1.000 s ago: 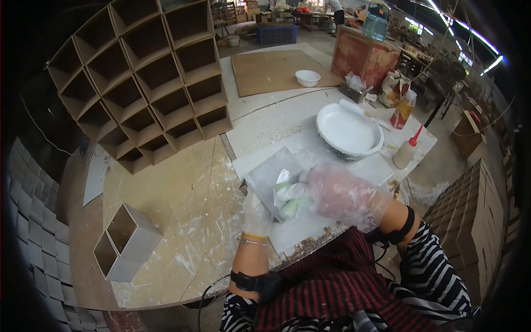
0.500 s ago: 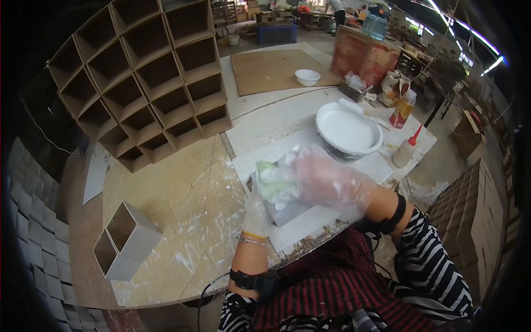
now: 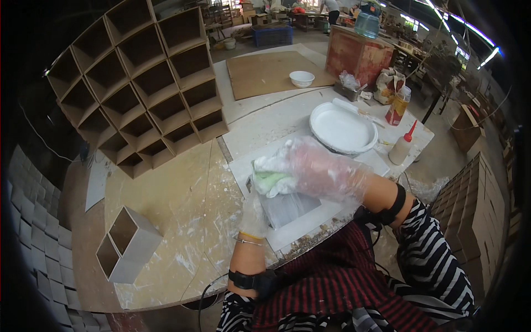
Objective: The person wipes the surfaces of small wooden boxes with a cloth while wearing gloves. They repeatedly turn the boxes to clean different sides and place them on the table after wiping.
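Observation:
My right hand (image 3: 323, 167), in a clear plastic glove smeared with white, is closed round a green cloth (image 3: 271, 181) thick with white paint. The cloth presses on the far left part of a box (image 3: 290, 209), whose upper face is streaked whitish grey. My left hand (image 3: 253, 216), also in a thin clear glove, lies against the box's left side; its fingers are mostly hidden by the cloth and the box. Just beyond my right hand stands a round basin (image 3: 325, 141) of white paint, with a white-coated brush (image 3: 347, 106) across its far rim.
A two-compartment box (image 3: 138, 254) sits at left; a tall stack of open brown compartments (image 3: 166, 113) stands behind it. To the right are a red-tipped glue bottle (image 3: 399, 150), a yellow-red bottle (image 3: 397, 108) and a red chest (image 3: 354, 58). A white bowl (image 3: 301, 78) rests on brown board (image 3: 260, 72).
My right hand has shifted slightly away from me with the cloth, baring more of the streaked face near me. My left hand stays at the box's side.

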The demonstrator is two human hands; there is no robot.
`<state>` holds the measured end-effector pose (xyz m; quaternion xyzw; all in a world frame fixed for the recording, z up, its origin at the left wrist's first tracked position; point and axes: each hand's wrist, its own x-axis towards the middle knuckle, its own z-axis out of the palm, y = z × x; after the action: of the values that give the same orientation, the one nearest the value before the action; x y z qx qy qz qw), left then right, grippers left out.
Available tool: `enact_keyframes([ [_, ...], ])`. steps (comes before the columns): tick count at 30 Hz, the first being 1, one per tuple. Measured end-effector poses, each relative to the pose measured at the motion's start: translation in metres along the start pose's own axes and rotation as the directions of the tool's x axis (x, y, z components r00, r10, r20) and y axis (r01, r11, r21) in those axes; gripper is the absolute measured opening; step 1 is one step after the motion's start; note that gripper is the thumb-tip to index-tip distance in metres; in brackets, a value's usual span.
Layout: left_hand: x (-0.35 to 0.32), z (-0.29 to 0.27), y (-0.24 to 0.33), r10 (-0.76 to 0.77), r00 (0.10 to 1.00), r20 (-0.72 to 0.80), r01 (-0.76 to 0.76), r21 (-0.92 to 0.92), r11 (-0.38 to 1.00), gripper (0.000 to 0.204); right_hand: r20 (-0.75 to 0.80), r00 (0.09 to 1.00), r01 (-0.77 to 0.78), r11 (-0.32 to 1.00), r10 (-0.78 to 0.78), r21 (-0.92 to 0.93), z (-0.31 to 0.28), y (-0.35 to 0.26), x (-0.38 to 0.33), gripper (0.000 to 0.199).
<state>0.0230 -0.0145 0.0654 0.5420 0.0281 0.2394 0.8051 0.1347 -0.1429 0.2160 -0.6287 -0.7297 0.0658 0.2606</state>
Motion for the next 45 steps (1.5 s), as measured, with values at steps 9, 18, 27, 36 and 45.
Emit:
enact_keyframes([
  [9, 0.0, -0.014, -0.024, -0.285, 0.931, -0.227, 0.121, -0.547, 0.829, 0.058, 0.336, 0.93, 0.226, 0.953, -0.149, -0.202, 0.012, -0.015, -0.057, 0.046],
  [18, -0.007, -0.013, -0.022, -0.334, 0.921, -0.201, 0.26, -0.321, 0.911, 0.052, -0.061, 0.979, 0.138, 0.846, -0.197, -0.515, 0.008, 0.039, -0.028, 0.044],
  [27, -0.009, -0.007, -0.015, -0.259, 0.959, -0.117, 0.17, -0.495, 0.852, 0.046, 0.316, 0.931, 0.324, 0.809, -0.181, -0.49, 0.012, -0.003, -0.034, 0.041],
  [36, -0.004, -0.002, -0.013, -0.272, 0.96, -0.067, 0.18, -0.599, 0.78, 0.048, -0.075, 0.993, 0.055, 0.924, -0.09, -0.379, 0.009, 0.033, -0.004, 0.036],
  [45, -0.011, -0.028, -0.035, -0.131, 0.991, -0.027, 0.129, -0.076, 0.989, 0.044, 0.199, 0.98, 0.082, 0.902, 0.004, -0.425, 0.025, 0.004, -0.008, 0.036],
])
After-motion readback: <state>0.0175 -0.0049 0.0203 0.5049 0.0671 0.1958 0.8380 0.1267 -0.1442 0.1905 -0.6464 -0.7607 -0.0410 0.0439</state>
